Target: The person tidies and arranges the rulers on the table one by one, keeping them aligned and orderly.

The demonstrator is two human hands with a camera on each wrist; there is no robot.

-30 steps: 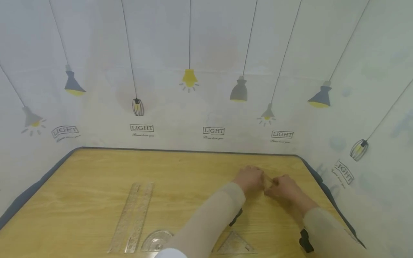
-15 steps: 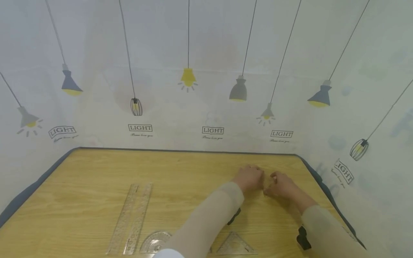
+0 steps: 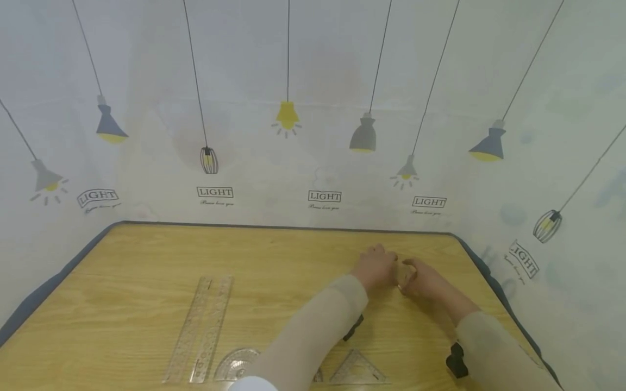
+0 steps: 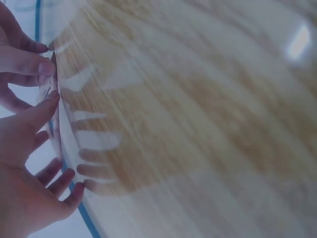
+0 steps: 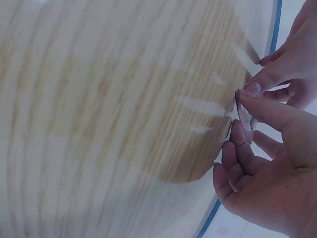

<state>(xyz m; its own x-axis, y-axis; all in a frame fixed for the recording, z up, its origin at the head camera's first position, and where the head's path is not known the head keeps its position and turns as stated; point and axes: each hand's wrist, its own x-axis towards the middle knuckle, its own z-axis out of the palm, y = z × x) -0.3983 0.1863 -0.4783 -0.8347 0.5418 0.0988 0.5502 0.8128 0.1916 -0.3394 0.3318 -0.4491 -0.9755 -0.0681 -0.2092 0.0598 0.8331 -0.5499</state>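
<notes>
Both hands hold a clear plastic set square [image 3: 403, 275] over the right back part of the table. My left hand [image 3: 375, 266] pinches its left side, thumb on the edge in the left wrist view, with the other fingers spread. On the opposite side, my right hand [image 3: 426, 279] grips it between thumb and index finger. The wrist views show the piece [image 5: 244, 119] nearly edge-on, and fingers cover much of its outline. A second clear set square [image 3: 358, 369] lies flat near the front, between the forearms.
Two clear rulers [image 3: 188, 328] lie side by side at the left on the wooden table [image 3: 122, 304]. A clear protractor [image 3: 238, 364] sits beside them, partly behind the left sleeve. Part of another clear piece [image 3: 318, 376] shows at that sleeve. A printed wall covering surrounds the table.
The right fingers shifted on the set square, and its clear face now shows more between the hands. Both hands stay over the same spot. The pieces on the table have not moved.
</notes>
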